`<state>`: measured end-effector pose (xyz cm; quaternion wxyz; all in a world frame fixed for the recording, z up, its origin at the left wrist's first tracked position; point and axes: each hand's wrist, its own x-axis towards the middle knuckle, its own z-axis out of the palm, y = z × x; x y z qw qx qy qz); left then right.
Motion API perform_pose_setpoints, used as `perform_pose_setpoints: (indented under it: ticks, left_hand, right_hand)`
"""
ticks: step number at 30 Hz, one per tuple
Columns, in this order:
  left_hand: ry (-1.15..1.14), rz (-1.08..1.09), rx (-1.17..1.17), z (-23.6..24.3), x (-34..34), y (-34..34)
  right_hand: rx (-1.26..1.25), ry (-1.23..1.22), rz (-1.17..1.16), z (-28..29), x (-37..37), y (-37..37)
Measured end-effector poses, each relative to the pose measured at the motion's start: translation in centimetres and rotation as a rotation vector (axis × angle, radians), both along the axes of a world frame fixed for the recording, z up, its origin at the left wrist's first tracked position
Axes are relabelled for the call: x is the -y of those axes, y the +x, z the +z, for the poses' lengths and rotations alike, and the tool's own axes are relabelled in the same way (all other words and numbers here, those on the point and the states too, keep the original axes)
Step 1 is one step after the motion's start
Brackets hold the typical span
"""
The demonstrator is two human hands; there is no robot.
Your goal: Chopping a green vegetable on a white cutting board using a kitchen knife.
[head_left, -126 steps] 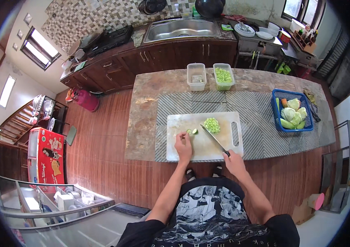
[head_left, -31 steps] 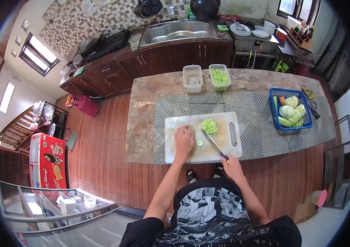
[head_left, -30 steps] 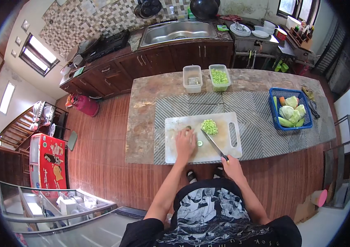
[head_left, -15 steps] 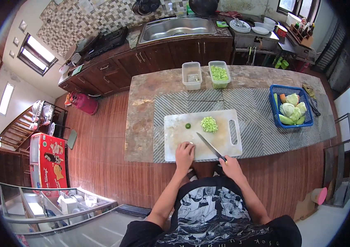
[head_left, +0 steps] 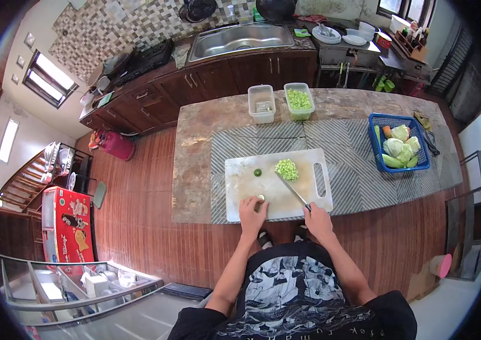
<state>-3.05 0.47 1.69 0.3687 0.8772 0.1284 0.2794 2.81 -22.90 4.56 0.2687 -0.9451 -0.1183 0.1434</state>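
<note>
On the white cutting board [head_left: 240, 184], my left hand [head_left: 253, 212] is closed at the near edge, its fingertips on a small pale-green vegetable piece [head_left: 261, 198], mostly hidden by the fingers. My right hand [head_left: 318, 220] grips the black handle of a kitchen knife [head_left: 292, 188]. The blade slants up and left over the board, its tip at the near side of a heap of diced green vegetable [head_left: 287, 169]. A small dark-green vegetable end [head_left: 257, 172] lies apart, left of the heap.
Beyond the board stand a clear plastic container [head_left: 262, 107] and another container [head_left: 300, 105] of diced green vegetable. To the right, a blue basket [head_left: 375, 148] holds cabbage and other vegetables, with a dark-handled object [head_left: 432, 144] beside it. A steel sink [head_left: 243, 41] is at the back.
My right hand has moved the knife slightly away from me, bringing its tip up to the diced heap. My left hand stays near the same spot, its fingers shifted a little.
</note>
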Motion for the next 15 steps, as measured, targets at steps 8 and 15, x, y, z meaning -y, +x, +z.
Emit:
perform_pose_setpoints:
  ticks: [8, 15]
  left_hand:
    - [0.013, 0.045, -0.028, -0.6, 0.0, -0.3]
    - [-0.062, -0.083, -0.022, -0.8, -0.6, 0.6]
  right_hand:
    - [-0.125, 0.016, 0.141, 2.6, -0.7, -1.1]
    - [0.008, 0.125, -0.014, -0.6, 0.4, 1.8]
